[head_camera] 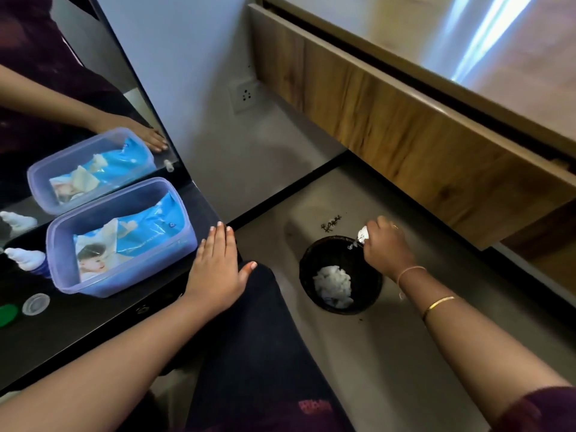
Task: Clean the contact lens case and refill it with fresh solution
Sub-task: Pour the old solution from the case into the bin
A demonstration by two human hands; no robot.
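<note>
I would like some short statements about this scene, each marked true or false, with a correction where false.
1. The right hand holds a white case over the bin. True.
2. The left hand holds the bottle. False: it lies flat on the dark table.
3. The bin is empty. False: white tissue lies inside.
4. A blue packet lies in the plastic box. True.
5. A clear cap lies on the table. True.
</note>
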